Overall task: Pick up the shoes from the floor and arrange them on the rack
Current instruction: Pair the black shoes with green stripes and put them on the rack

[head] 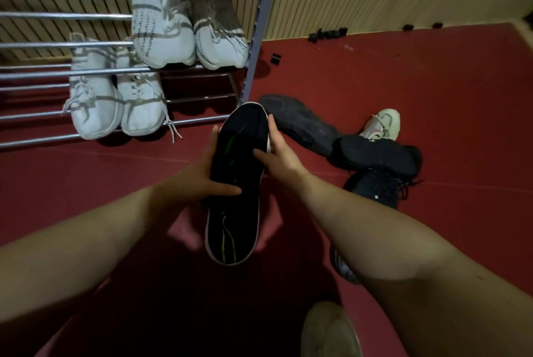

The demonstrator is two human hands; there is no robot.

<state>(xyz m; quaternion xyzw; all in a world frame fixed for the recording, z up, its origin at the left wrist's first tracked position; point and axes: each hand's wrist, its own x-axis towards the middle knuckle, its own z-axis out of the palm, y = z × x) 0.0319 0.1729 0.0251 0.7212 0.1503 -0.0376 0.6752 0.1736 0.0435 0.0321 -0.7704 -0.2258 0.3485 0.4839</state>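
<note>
Looking down from my head, I hold a black shoe point(236, 183) with a white edge and green lines in both hands, up off the red floor point(432, 82), just in front of the rack point(57, 77). My left hand point(202, 175) grips its left side, thumb across the top. My right hand point(277, 155) grips its right side, fingers curled round the edge. On the rack's far bars sit two white shoes point(161, 28). Two more white shoes point(92, 97) sit on the near bars, to the left. On the floor to the right lie three dark shoes point(377, 155) in a heap, with a pale shoe point(383, 123) just behind them
</note>
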